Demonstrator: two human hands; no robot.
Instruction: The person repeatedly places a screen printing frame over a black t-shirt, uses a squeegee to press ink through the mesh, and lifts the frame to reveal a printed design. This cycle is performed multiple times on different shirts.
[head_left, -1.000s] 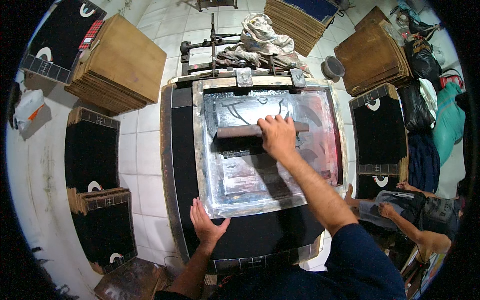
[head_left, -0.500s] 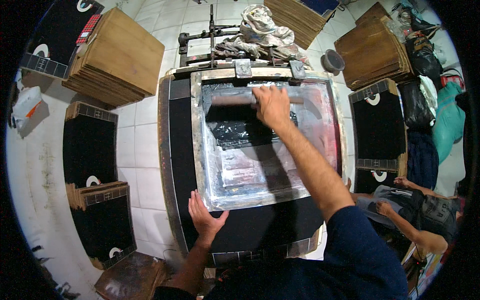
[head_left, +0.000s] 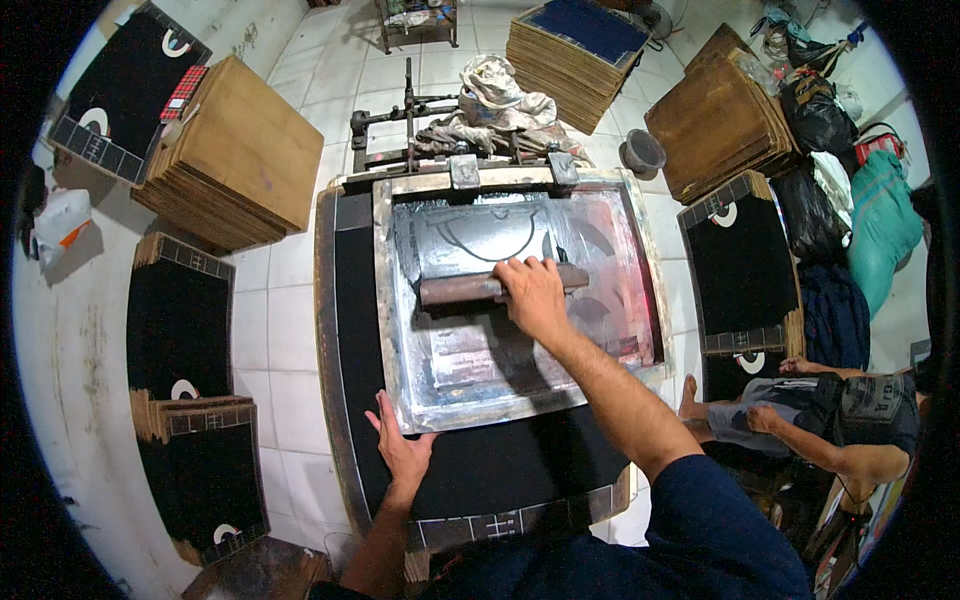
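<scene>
My right hand (head_left: 535,300) is wrapped round the brown wooden handle of a squeegee (head_left: 455,290), which lies crosswise about midway down a printing screen. Beyond it the mesh (head_left: 490,232) looks grey and wet, with a curved dark outline showing. Black ink edges the blade on its near side. The screen's pale, stained frame (head_left: 385,250) rests over a black sheet (head_left: 520,460) on the printing board. At the frame's near left corner, my left hand (head_left: 402,450) touches the edge, its fingers stretched and thumb apart.
Two metal clamps (head_left: 464,171) hold the frame's far side, with crumpled rags (head_left: 510,105) behind. Board stacks (head_left: 245,150) and black printed panels (head_left: 195,320) stand at the left, more at the right. A grey bucket (head_left: 643,152) sits far right. Another person (head_left: 800,415) is at the near right.
My right hand has drawn the squeegee from the screen's far end toward me, baring the mesh behind it. The left hand stays at the corner. The whole view has shifted slightly.
</scene>
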